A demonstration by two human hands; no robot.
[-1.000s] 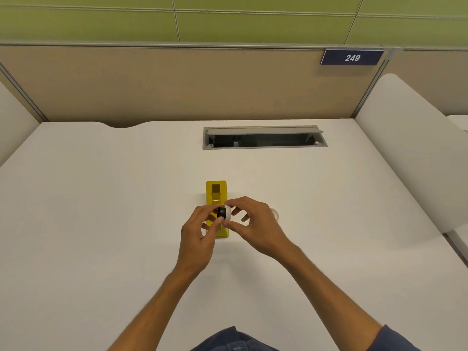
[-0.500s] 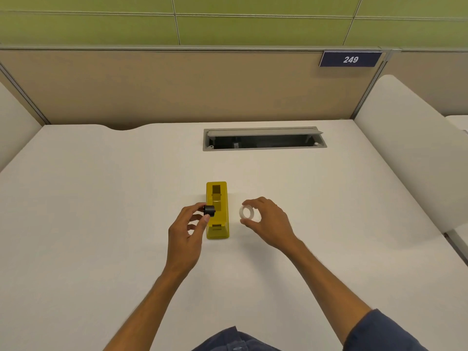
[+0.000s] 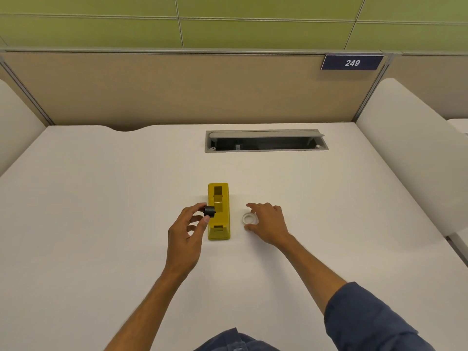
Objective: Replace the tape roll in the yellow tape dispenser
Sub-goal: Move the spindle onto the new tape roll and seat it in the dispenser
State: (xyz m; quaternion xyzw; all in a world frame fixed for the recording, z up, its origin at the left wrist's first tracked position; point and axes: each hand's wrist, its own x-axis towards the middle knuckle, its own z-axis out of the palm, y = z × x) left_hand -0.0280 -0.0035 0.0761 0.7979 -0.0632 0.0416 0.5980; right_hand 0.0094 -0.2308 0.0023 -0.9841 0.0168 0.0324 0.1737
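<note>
The yellow tape dispenser (image 3: pixel 219 219) stands lengthwise on the white desk (image 3: pixel 101 224), and its roll bay is empty. My left hand (image 3: pixel 188 229) is just left of it and pinches the black core spool (image 3: pixel 209 211) between thumb and forefinger, beside the dispenser's left wall. A small whitish tape ring (image 3: pixel 249 219) lies flat on the desk to the right of the dispenser. My right hand (image 3: pixel 268 221) hovers over it with relaxed, spread fingers, the ring sitting between forefinger and thumb. The forefinger is apart from the ring.
A grey cable tray (image 3: pixel 266 140) with its lid open is set into the desk behind the dispenser. Beige partition panels (image 3: pixel 177 89) close off the back, and white dividers (image 3: pixel 410 148) flank the desk on both sides.
The hands pulled apart, separating the black spool from the tape ring. My right hand carried the ring right, lowered it flat onto the desk and loosened its fingers. My left hand kept the spool.
</note>
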